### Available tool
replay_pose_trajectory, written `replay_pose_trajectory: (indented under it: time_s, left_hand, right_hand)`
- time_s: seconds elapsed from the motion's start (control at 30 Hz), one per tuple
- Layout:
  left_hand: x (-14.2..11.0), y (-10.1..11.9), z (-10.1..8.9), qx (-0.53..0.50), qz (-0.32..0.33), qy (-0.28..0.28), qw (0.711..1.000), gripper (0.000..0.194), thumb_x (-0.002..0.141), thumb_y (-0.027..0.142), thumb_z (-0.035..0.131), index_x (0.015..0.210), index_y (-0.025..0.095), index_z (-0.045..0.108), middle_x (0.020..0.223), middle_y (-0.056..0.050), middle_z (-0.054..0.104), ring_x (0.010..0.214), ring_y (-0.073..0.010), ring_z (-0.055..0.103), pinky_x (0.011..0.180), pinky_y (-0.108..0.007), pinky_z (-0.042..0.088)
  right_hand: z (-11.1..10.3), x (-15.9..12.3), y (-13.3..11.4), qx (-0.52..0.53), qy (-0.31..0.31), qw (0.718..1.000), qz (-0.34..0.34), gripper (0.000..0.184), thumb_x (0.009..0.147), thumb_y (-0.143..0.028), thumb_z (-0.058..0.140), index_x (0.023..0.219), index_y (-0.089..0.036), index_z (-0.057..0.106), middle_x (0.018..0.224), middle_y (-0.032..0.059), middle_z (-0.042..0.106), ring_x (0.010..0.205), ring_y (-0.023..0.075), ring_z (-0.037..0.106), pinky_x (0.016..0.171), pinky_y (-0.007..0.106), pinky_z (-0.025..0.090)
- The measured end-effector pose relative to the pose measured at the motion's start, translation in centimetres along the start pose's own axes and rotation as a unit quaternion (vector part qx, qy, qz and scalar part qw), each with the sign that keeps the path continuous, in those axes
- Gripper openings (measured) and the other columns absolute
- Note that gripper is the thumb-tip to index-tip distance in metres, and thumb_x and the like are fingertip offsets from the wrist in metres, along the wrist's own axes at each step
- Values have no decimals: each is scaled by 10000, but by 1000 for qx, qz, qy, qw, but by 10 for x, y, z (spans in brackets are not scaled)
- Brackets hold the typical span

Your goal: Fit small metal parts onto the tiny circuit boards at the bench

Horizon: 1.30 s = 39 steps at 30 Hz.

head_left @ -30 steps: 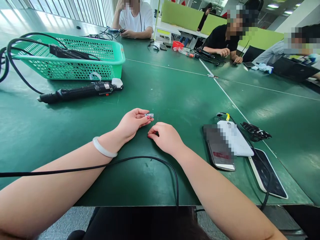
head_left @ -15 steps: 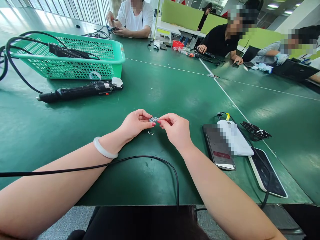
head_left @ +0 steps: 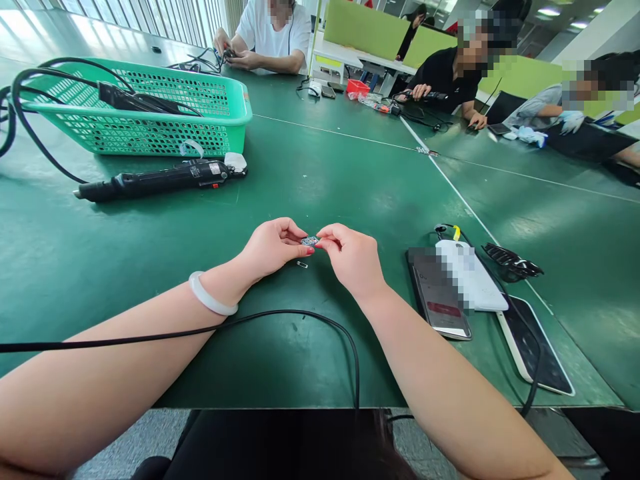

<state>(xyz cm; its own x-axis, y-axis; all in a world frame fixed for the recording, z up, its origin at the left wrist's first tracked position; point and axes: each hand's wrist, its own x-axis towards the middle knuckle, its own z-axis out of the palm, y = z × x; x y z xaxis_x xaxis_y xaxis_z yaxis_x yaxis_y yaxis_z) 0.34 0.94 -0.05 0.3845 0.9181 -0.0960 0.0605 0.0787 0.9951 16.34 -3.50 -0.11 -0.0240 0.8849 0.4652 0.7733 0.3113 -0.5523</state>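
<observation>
Between my two hands is a small circuit board [head_left: 309, 241] with a speckled grey-and-white face. My left hand [head_left: 274, 247] pinches its left side between thumb and fingers. At its right edge my right hand [head_left: 350, 257] closes thumb and forefinger in a pinch; the fingertips touch the board, and any smaller part between them is too small to make out. Just below the board, a tiny pale rectangular piece [head_left: 302, 265] lies on the green table mat [head_left: 320, 193]. A white bangle [head_left: 213, 293] circles my left wrist.
A black electric screwdriver [head_left: 160, 180] lies before a green basket [head_left: 170, 137] holding cables. A black cable [head_left: 280, 313] crosses over my left forearm. Phones [head_left: 440, 293] and a black crinkled packet [head_left: 513, 263] lie at right. Several people sit across the table.
Both hands stay almost in place, with the board turned slightly between them. Across the table, a person in black has lifted a dark tool-like object from the surface.
</observation>
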Motion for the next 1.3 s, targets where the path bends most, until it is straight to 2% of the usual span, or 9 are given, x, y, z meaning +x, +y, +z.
replay_pose_trajectory:
  time_s: [0.17, 0.33, 0.47, 0.63, 0.73, 0.87, 0.97, 1.13, 1.3]
  left_hand:
    - [1, 0, -1, 23, 12, 7, 1000, 288, 562, 139, 800, 722, 153, 561, 722, -37, 711, 711, -167, 681, 719, -333, 531]
    - [1, -1, -2, 37, 28, 12, 999, 295, 546, 159, 812, 721, 159, 575, 716, -41, 704, 708, -183, 674, 715, -355, 523]
    - [1, -1, -2, 17, 40, 13, 999, 302, 533, 154, 817, 707, 160, 571, 726, -43, 701, 725, -195, 678, 714, -356, 522]
    - [0, -1, -2, 46, 63, 17, 997, 297, 548, 187, 815, 711, 164, 568, 758, -43, 700, 743, -196, 675, 723, -359, 522]
    - [-1, 1, -1, 9, 45, 13, 999, 305, 544, 158, 816, 714, 154, 563, 752, -45, 699, 744, -187, 675, 737, -356, 521]
    - [-1, 3, 0, -79, 12, -4, 997, 292, 556, 98, 801, 737, 130, 574, 743, -40, 694, 722, -145, 664, 754, -327, 511]
    - [0, 1, 0, -114, -7, -27, 993, 289, 567, 95, 800, 751, 121, 578, 713, -36, 693, 706, -132, 661, 746, -305, 499]
    - [0, -1, -1, -145, -27, -46, 988, 291, 581, 92, 798, 767, 116, 576, 708, -47, 702, 700, -133, 674, 745, -290, 496]
    - [1, -2, -1, -166, -39, -37, 985, 291, 589, 96, 799, 776, 117, 577, 715, -50, 706, 703, -139, 684, 791, -310, 506]
  right_hand:
    - [0, -2, 0, -82, -6, 995, -58, 143, 875, -178, 499, 803, -210, 618, 747, 11, 674, 679, 148, 575, 639, 263, 395]
    - [1, -3, 1, -108, -28, 989, -92, 177, 906, -189, 439, 837, -211, 600, 797, 37, 674, 730, 167, 571, 668, 282, 389]
    - [2, -3, 0, -121, -26, 988, -93, 178, 912, -194, 429, 835, -208, 589, 788, 38, 667, 709, 166, 558, 652, 280, 384]
    - [3, -3, -1, -115, 2, 989, -95, 180, 911, -192, 432, 815, -209, 583, 760, 28, 654, 676, 154, 548, 635, 265, 383]
    - [2, -2, -1, -107, 12, 989, -102, 168, 906, -208, 453, 808, -202, 590, 742, 28, 648, 684, 157, 548, 635, 268, 384]
    - [0, 0, 0, -43, 21, 998, -31, 54, 842, -250, 575, 819, -215, 608, 701, 1, 639, 662, 150, 556, 636, 265, 405]
    - [-2, 0, 1, 40, 18, 999, 25, 80, 819, -257, 587, 757, -230, 630, 692, -17, 646, 635, 134, 558, 631, 259, 425]
    - [-1, 0, 5, 175, 3, 982, 74, 123, 799, -285, 590, 739, -226, 680, 678, -18, 654, 598, 123, 566, 637, 267, 466]
    - [-2, 0, 7, 191, -4, 977, 89, 169, 818, -267, 545, 794, -219, 705, 719, 0, 676, 612, 127, 596, 665, 288, 506]
